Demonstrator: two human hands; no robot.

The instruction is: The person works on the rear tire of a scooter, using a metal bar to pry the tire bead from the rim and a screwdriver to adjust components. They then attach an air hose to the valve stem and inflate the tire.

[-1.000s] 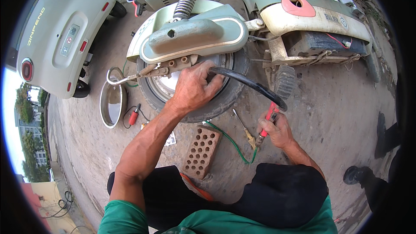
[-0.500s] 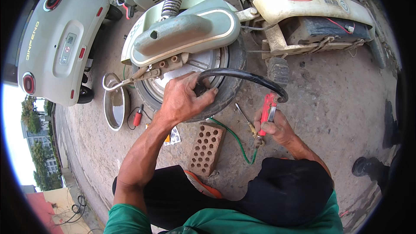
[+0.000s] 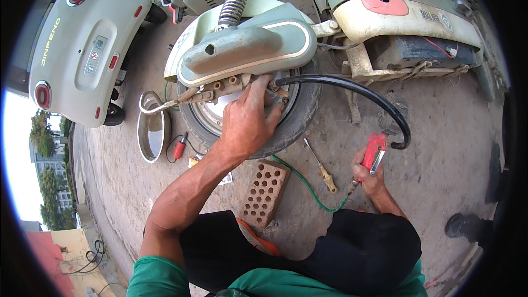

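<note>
My left hand is closed at the end of a black hose, against the hub of the scooter's wheel. The fingers partly hide that hose end, and a rusty metal piece shows beside the thumb. Off to the right, my right hand is wrapped round a red air inflator gun with a silver lever. The black hose arches from the gun over to the wheel. A thin green hose runs from the gun's lower end across the ground toward the wheel.
A perforated brick lies before my knees, with a screwdriver to its right. Left of the wheel are a metal basin and a red-handled tool. A parked car stands at left; someone's dark shoe is at right.
My right hand has moved right with the inflator gun, stretching the black hose into a wider arc. The left hand has shifted up toward the hub. The screwdriver is now fully visible.
</note>
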